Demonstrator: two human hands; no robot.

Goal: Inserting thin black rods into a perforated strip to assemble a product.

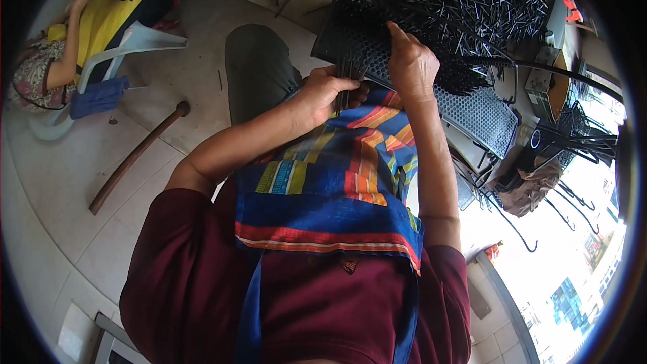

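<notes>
My left hand (322, 99) is closed around a small bundle of thin dark rods (348, 71), which stand up past the thumb. It is at the near edge of a dark perforated plate (375, 66) with a honeycomb of round holes. Over this plate is my right hand (412, 66), its index finger stretched toward the far part, where many dark rods (364, 17) stand packed in the holes. The other right fingers are curled, and whatever they pinch is hidden. A second perforated plate (482, 118) lies to the right, with a dense cluster of rods (461, 77) at its upper end.
A large heap of loose dark rods (465, 0) spreads beyond the plates. Hooked metal rods (519, 232) and a crumpled brown cloth (532, 189) are at the right. On the tiled floor lies a wooden handle (138, 158). Another person's arm (65, 54) shows near a plastic chair (138, 42).
</notes>
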